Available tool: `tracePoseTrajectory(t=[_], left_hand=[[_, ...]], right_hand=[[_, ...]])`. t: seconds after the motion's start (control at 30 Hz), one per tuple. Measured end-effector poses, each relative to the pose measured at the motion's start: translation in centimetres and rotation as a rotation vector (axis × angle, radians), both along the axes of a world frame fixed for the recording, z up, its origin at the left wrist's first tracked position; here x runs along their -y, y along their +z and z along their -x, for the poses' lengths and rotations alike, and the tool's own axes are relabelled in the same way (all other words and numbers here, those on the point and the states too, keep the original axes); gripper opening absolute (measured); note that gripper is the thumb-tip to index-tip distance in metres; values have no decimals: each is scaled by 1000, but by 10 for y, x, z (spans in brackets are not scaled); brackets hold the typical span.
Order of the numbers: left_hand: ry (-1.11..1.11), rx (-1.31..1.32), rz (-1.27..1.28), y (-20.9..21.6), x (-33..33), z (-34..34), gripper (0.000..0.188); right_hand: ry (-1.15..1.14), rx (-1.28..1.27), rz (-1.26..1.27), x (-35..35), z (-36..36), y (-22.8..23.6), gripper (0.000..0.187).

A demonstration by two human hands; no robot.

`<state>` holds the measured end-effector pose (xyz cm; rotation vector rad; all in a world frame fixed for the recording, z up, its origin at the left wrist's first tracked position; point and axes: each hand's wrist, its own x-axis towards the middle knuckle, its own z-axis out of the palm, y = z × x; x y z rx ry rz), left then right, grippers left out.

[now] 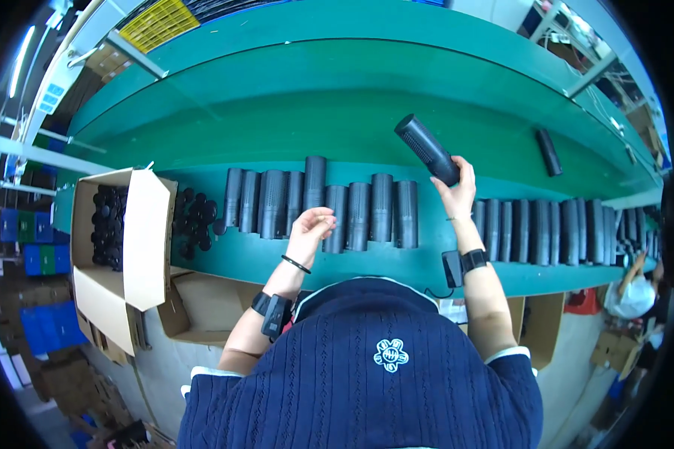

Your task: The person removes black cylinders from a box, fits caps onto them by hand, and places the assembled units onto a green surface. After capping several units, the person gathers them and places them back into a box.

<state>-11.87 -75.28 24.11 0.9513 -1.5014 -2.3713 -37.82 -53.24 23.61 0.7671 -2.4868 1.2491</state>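
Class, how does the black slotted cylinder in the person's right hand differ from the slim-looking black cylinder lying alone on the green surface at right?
The black slotted cylinder is gripped near its closer end by the right hand; the lone black cylinder lies untouched on the green surface.
The held cylinder appears larger; the lone one appears smaller.
The held cylinder slants more; the lone one less.
Both are black, elongated, and lean leftward at their far ends.

Black slotted cylinder [424, 146], aslant, near end in right hand [459, 194], beyond a row of cylinders [314, 184]
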Motion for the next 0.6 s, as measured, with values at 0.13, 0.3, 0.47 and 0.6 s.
tracePoseTrajectory(t=[0.13, 0.3, 0.47, 0.6], left_hand=[[8, 45, 17, 0, -2, 7, 22], [-21, 32, 28, 1, -4, 16, 22], [-18, 70, 29, -4, 2, 13, 22], [0, 117, 21, -4, 9, 13, 20]], right_hand=[[10, -49, 54, 6, -7, -13, 62], [-118, 428, 125, 14, 18, -27, 74], [-402, 461, -123, 22, 95, -50, 71], [-505, 461, -273, 19, 142, -88, 65]])
